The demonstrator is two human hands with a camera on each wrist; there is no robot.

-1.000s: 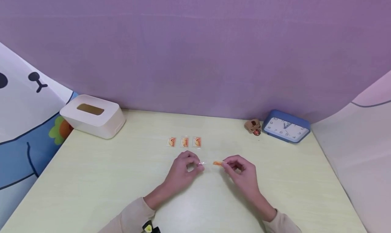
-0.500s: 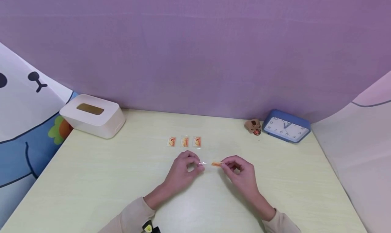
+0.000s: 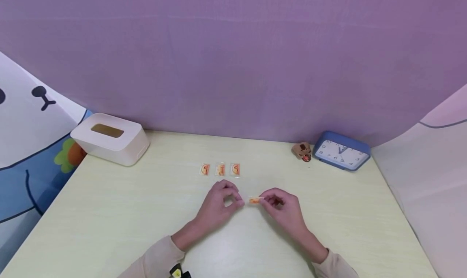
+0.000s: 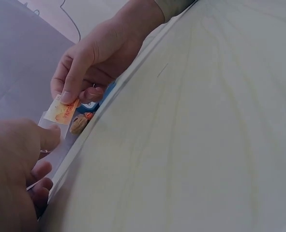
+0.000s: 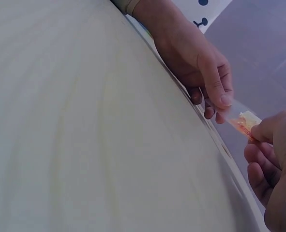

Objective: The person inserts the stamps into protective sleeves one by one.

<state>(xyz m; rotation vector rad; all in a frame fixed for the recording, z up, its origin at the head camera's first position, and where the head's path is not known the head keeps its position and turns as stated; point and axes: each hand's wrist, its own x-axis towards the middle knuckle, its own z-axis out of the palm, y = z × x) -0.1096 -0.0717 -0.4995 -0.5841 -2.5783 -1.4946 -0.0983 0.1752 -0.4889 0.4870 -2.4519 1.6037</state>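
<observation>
In the head view my left hand (image 3: 219,205) is over the middle of the table. It pinches a small clear plastic sleeve (image 5: 235,110) between thumb and fingers. Opposite it, my right hand (image 3: 288,213) pinches a small orange-and-yellow printed card (image 3: 253,200) by one end. The wrist views show the card's free end at the sleeve, overlapping it; how far inside it lies I cannot tell. Beyond the hands, three little orange pictured cards (image 3: 220,169) in clear covers lie in a row on the table.
A white tissue box (image 3: 109,138) stands at the table's back left. Toward the back right are a brown animal figurine (image 3: 301,150) and a blue clock (image 3: 342,151). A purple cloth (image 3: 233,67) hangs behind the pale table (image 3: 109,213).
My right hand has moved left and slightly nearer the body, bringing the card to the sleeve. The card's printed face now tilts more into view. My left hand stays in place.
</observation>
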